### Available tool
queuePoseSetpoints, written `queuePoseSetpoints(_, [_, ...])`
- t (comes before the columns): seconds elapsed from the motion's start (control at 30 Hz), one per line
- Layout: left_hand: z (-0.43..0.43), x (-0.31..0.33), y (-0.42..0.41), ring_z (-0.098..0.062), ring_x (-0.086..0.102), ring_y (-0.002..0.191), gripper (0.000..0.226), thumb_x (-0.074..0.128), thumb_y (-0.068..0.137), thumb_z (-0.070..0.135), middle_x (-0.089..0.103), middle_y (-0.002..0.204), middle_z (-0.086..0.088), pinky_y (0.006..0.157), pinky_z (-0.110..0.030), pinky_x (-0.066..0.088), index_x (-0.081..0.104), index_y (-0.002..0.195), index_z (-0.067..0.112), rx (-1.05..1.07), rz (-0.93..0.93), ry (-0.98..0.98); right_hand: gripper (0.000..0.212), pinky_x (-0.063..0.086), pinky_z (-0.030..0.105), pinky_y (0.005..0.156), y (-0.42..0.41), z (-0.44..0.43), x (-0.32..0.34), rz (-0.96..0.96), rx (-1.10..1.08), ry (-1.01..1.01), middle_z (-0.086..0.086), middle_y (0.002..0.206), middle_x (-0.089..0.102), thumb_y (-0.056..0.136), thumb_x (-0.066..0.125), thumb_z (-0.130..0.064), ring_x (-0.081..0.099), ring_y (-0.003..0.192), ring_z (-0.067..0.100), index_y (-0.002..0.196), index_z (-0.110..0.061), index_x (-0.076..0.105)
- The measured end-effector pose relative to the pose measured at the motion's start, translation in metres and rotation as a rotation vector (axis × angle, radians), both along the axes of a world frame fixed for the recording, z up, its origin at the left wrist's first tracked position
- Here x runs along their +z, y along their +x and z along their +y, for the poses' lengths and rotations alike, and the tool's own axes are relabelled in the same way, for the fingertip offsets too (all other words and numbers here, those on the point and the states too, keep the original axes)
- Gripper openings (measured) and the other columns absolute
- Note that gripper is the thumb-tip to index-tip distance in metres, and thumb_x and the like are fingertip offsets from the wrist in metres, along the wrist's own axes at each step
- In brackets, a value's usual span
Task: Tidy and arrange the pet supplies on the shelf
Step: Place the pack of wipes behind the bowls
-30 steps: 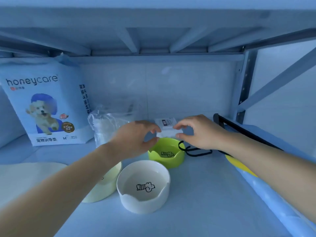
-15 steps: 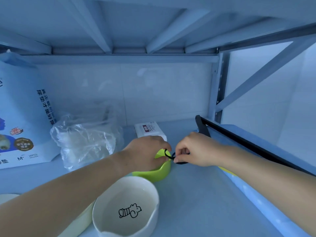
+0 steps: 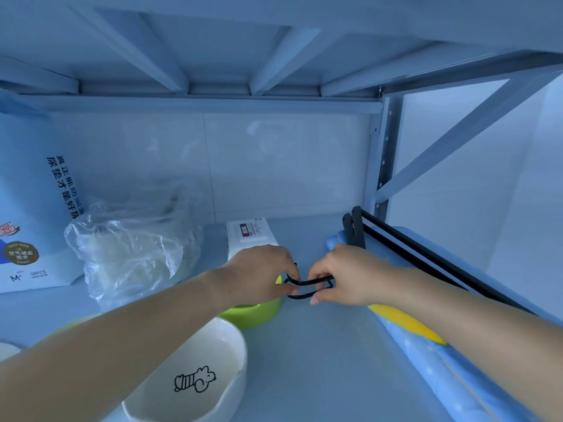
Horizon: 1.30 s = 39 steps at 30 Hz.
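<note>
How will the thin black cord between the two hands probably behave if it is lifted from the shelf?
The black cord will probably be floppy: it lies in loose loops between the left hand and the right hand. It looks thin, so likely very light. The loops may catch on the green bowl just beside them.

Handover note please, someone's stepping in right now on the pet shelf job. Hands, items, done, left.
Left hand: pinching one end of the black cord.
Right hand: pinching the cord's other end; the loops are stretched between both hands, above the shelf.
Items: green bowl under the left hand, white bowl at front, white pack behind the hands, clear plastic bag and pad bag to the left, blue roll along the right edge.
Done: cord picked up.
Left: probably coil and place the cord, then line up the bowls.
</note>
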<state>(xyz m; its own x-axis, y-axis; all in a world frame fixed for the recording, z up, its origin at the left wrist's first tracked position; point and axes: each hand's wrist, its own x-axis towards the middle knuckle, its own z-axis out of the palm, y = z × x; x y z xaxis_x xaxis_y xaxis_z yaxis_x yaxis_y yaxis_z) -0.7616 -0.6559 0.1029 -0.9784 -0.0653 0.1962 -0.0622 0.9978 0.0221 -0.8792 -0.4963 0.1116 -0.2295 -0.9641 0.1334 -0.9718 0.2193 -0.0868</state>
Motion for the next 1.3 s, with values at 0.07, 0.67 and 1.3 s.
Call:
queuePoseSetpoints(0.07, [0.001,-0.002,-0.001,-0.004,0.047,0.111,0.029,0.056,0.082,0.057,0.054,0.115,0.016,0.083,-0.024,0.038,0.064,0.103,0.039,0.006,0.000,0.019,0.010,0.039,0.023,0.057,-0.002,0.001,-0.001,0.006,0.020,0.004,-0.013,0.078,0.066,0.082,0.066,-0.038,0.052,0.076,0.009,0.086,-0.028,0.065])
queuePoseSetpoints(0.67, [-0.002,0.016,0.000,0.001,0.051,0.100,0.036,0.051,0.080,0.064,0.056,0.109,0.024,0.083,-0.024,0.043,0.048,0.113,0.051,0.071,0.160,0.145,0.026,0.050,0.021,0.070,-0.021,0.006,0.025,-0.159,0.004,-0.130,-0.015,0.075,0.070,0.077,0.064,-0.054,0.061,0.073,-0.004,0.080,-0.030,0.072])
queuePoseSetpoints(1.3, [-0.087,0.018,0.001,-0.015,0.057,0.097,0.030,0.064,0.084,0.032,0.060,0.114,0.005,0.085,-0.029,0.048,0.061,0.113,0.031,0.389,0.148,0.096,0.016,0.038,0.018,0.062,-0.035,-0.119,0.021,-0.077,0.025,-0.121,-0.003,0.093,0.070,0.080,0.070,-0.029,0.053,0.069,0.004,0.091,-0.017,0.071])
